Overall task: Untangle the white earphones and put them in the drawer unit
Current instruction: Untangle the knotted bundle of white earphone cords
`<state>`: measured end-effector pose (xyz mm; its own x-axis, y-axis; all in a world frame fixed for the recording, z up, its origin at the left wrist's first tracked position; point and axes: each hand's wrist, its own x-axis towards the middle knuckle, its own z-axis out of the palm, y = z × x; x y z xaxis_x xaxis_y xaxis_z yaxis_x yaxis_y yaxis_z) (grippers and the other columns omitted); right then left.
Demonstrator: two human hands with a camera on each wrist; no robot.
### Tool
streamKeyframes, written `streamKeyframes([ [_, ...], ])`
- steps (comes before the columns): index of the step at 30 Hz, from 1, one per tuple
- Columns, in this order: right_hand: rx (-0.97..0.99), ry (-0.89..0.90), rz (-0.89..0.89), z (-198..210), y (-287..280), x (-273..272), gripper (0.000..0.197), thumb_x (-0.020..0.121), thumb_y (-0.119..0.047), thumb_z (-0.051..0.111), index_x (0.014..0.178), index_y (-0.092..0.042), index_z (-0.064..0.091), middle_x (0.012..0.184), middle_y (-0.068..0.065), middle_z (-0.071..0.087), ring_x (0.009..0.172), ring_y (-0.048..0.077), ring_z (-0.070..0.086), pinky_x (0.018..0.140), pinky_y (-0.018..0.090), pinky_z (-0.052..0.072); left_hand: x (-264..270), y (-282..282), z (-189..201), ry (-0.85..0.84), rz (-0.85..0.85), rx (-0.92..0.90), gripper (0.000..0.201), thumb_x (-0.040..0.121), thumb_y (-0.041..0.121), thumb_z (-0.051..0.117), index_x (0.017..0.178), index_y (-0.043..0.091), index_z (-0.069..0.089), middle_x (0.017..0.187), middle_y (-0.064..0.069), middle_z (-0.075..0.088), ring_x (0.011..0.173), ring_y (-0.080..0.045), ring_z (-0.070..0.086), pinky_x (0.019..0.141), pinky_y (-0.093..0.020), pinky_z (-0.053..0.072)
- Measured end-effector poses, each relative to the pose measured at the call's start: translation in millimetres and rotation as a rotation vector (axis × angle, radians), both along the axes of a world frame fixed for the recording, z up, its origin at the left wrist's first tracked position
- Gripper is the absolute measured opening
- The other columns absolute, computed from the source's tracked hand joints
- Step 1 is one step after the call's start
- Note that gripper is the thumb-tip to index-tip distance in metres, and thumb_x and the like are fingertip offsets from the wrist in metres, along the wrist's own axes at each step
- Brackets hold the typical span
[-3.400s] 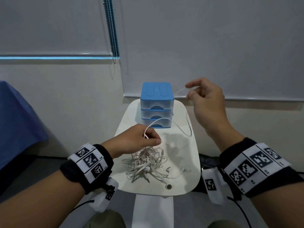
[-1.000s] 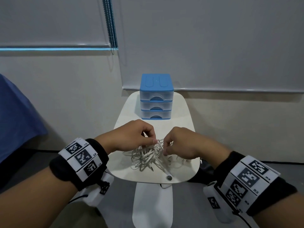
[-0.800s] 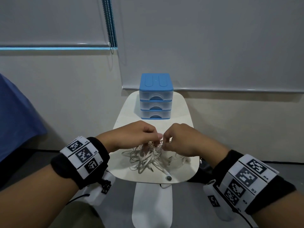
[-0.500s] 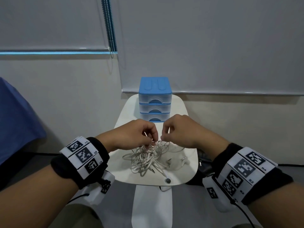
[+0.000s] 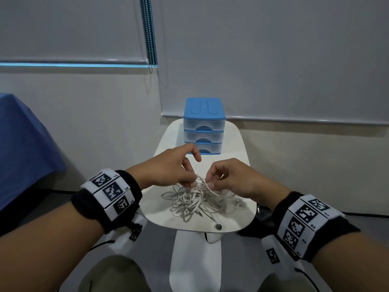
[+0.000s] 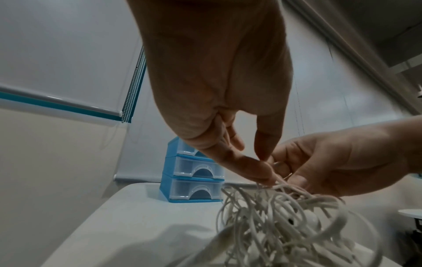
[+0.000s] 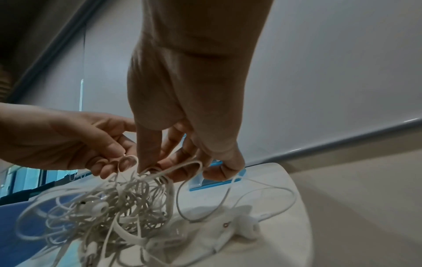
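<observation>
A tangled bundle of white earphones [image 5: 192,200] lies on the small white table [image 5: 237,150], its top lifted between both hands. My left hand [image 5: 190,180] pinches cords at the top of the tangle [image 6: 280,207], its index finger sticking out above. My right hand [image 5: 209,182] pinches a cord loop [image 7: 160,173] just to the right. An earbud [image 7: 247,227] rests on the table under the right hand. The blue drawer unit [image 5: 203,125] stands at the table's far end, its three clear drawers closed.
A blue cloth surface [image 5: 23,148] is at the left. Grey roller blinds with a bead chain [image 5: 149,32] hang behind the table. A round button [image 5: 218,226] sits at the table's near edge.
Earlier the right hand held one cord stretched high to the right; it came down to the tangle. Both hands now pick at its top, and the left index finger has lifted.
</observation>
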<state>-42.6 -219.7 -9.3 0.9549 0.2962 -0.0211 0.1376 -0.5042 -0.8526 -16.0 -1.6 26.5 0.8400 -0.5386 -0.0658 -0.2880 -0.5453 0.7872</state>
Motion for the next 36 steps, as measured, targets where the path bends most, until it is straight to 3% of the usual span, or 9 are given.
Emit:
streamKeyframes([
  [6,0.036,0.024,0.013,10.0,5.6,1.2,0.010,0.090,-0.005,0.071,0.091,-0.013,0.076,0.076,-0.004,0.068,0.074,0.010,0.058,0.078,0.027,0.048,0.2,0.0,-3.3,0.030,-0.009,-0.053,0.045,0.091,-0.002,0.066,0.122,0.027,0.050,0.092,-0.010,0.076,0.083,-0.029,0.078,0.086,-0.039,0.063],
  [10,-0.158,-0.009,0.116,10.3,8.3,-1.5,0.012,0.089,-0.010,0.075,0.083,-0.021,0.071,0.072,-0.005,0.063,0.065,0.009,0.053,0.071,0.028,0.046,2.9,-0.1,-6.0,0.019,-0.040,-0.045,0.043,0.091,0.000,0.070,0.122,0.025,0.051,0.090,-0.014,0.076,0.081,-0.033,0.076,0.083,-0.040,0.063],
  [14,-0.321,-0.003,0.164,12.5,11.7,-5.6,0.008,0.087,-0.010,0.070,0.083,-0.017,0.073,0.068,-0.010,0.065,0.063,0.006,0.055,0.072,0.031,0.049,6.2,3.3,-13.2,-0.025,-0.029,-0.031,0.036,0.096,0.010,0.067,0.119,0.035,0.053,0.086,-0.002,0.071,0.073,-0.017,0.063,0.074,-0.037,0.052],
  [18,-0.225,-0.077,-0.031,14.8,15.9,-5.8,0.012,0.086,-0.021,0.076,0.089,-0.017,0.065,0.076,-0.001,0.072,0.064,0.010,0.061,0.065,0.028,0.048,4.7,5.4,-15.5,0.015,-0.033,-0.105,0.033,0.101,0.012,0.061,0.124,0.034,0.054,0.087,0.003,0.066,0.079,-0.015,0.054,0.078,-0.039,0.043],
  [21,-0.342,-0.177,-0.048,14.8,22.6,-4.8,0.014,0.089,-0.027,0.076,0.082,-0.022,0.064,0.073,-0.005,0.066,0.069,0.013,0.059,0.067,0.029,0.045,4.1,7.6,-17.4,0.059,-0.049,-0.187,0.035,0.100,0.008,0.063,0.127,0.027,0.052,0.089,-0.002,0.068,0.083,-0.015,0.058,0.084,-0.038,0.044],
  [26,-0.145,-0.398,-0.136,36.9,33.2,-10.2,0.013,0.089,-0.021,0.073,0.080,-0.022,0.065,0.069,-0.002,0.066,0.068,0.015,0.061,0.062,0.027,0.048,-2.1,0.4,-27.8,0.105,-0.074,-0.213,0.023,0.092,0.037,0.071,0.114,0.034,0.065,0.085,-0.007,0.051,0.078,-0.023,0.045,0.073,-0.042,0.040],
  [30,-0.206,-0.614,-0.117,54.1,41.0,-16.4,0.013,0.094,-0.019,0.065,0.087,-0.026,0.056,0.065,-0.008,0.058,0.065,0.012,0.054,0.063,0.034,0.048,-1.3,-10.7,-29.0,0.080,-0.052,-0.224,0.039,0.088,0.061,0.070,0.110,0.028,0.073,0.096,-0.023,0.065,0.084,-0.022,0.048,0.078,-0.044,0.039],
  [32,-0.183,-0.659,-0.154,59.1,40.3,-16.1,0.013,0.097,-0.018,0.060,0.092,-0.028,0.052,0.066,-0.008,0.060,0.061,0.013,0.057,0.062,0.038,0.052,1.4,-13.5,-28.0,0.054,-0.042,-0.166,0.029,0.093,0.048,0.072,0.104,0.023,0.076,0.101,-0.021,0.071,0.082,-0.022,0.055,0.079,-0.041,0.044],
  [36,-0.043,-0.688,-0.208,68.4,35.8,-15.6,0.017,0.101,-0.014,0.051,0.099,-0.029,0.046,0.091,0.000,0.070,0.073,0.020,0.069,0.066,0.047,0.056,7.0,-16.1,-32.0,-0.017,-0.019,-0.075,0.014,0.097,0.028,0.072,0.089,0.019,0.078,0.081,-0.007,0.072,0.071,-0.012,0.057,0.071,-0.032,0.047],
])
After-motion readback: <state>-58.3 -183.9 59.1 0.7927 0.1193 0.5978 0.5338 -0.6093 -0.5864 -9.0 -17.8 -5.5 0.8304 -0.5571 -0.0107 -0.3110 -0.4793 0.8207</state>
